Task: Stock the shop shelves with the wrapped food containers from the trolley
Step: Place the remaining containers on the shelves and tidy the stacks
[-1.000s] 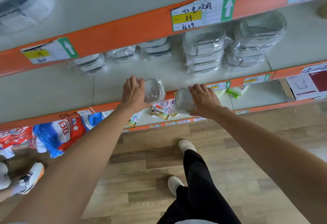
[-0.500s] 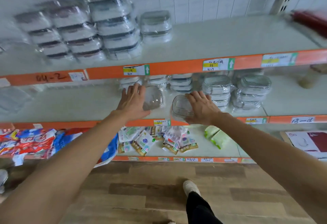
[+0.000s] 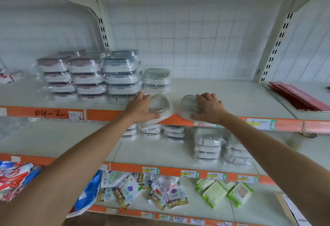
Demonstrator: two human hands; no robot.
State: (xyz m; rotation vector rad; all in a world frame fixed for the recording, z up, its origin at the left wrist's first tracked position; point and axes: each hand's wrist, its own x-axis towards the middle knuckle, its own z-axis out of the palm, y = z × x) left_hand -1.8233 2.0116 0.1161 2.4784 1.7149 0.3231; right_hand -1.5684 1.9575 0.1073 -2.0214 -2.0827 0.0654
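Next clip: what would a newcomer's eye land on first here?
Two bare arms reach up to the upper shelf, the left hand and right hand each holding a wrapped container at its orange front edge: the left container and the right container. Just left behind them stand stacks of wrapped containers; more sit on the shelf below.

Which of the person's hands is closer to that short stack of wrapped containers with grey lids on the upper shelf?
Left. The left hand, holding a wrapped container, is just in front of the short stack. The right hand, holding another container, sits farther right along the shelf edge.
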